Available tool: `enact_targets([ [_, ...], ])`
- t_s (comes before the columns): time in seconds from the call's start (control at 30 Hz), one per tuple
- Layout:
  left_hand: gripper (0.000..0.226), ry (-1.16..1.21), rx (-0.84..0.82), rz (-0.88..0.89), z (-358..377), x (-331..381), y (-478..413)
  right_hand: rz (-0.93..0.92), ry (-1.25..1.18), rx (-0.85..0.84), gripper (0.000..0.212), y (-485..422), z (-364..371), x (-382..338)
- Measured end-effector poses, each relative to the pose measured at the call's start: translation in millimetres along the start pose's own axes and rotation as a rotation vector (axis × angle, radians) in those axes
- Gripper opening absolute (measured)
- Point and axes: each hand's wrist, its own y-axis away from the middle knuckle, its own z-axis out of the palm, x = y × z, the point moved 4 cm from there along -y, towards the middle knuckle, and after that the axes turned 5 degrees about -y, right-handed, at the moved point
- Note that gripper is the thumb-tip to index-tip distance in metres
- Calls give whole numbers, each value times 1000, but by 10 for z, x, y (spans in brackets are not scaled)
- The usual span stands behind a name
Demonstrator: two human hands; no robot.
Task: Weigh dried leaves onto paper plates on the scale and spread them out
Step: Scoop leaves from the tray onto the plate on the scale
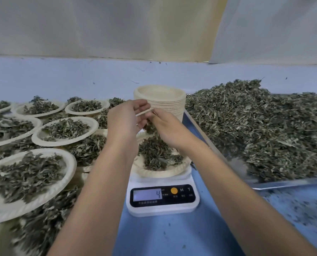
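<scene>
A white digital scale [162, 201] stands on the blue table, and its display shows 4. On it lies a paper plate [158, 172] with a heap of dried leaves [158, 154]. Both hands hover over this plate, close together. My right hand [166, 125] has its fingers curled round a tuft of dried leaves that hangs down towards the heap. My left hand [127, 118] faces it with thumb and fingers spread and loosely curved, and I see nothing gripped in it. The fingertips of both hands partly hide each other.
A stack of empty paper plates [160, 101] stands just behind the hands. A metal tray [283, 183] at the right holds a big pile of loose dried leaves [255, 126]. Several filled plates [65, 130] overlap across the left side. Leaf crumbs dot the blue tabletop [172, 237].
</scene>
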Motion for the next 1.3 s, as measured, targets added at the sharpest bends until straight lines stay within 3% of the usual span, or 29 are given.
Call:
enact_targets([
  [0.13, 26, 1, 8, 17, -30, 8, 0, -20, 41, -9, 31, 3, -40, 13],
  [0.37, 26, 6, 20, 13, -58, 0, -10, 32, -86, 162, 35, 5, -131, 29],
  [0.53, 26, 17, 26, 0, -55, -1, -11, 164, -525, 360, 27, -5, -236, 83],
  [0.83, 23, 18, 5, 5, 12, -28, 20, 285, -1099, 379, 28, 25, -170, 40],
  [1.1, 23, 14, 6, -2, 6, -37, 7, 359, -1271, 407, 23, -2, -172, 73],
  [1.3, 23, 22, 8, -3, 9, -37, 5, 346, -1169, 375, 19, -1, -159, 97],
])
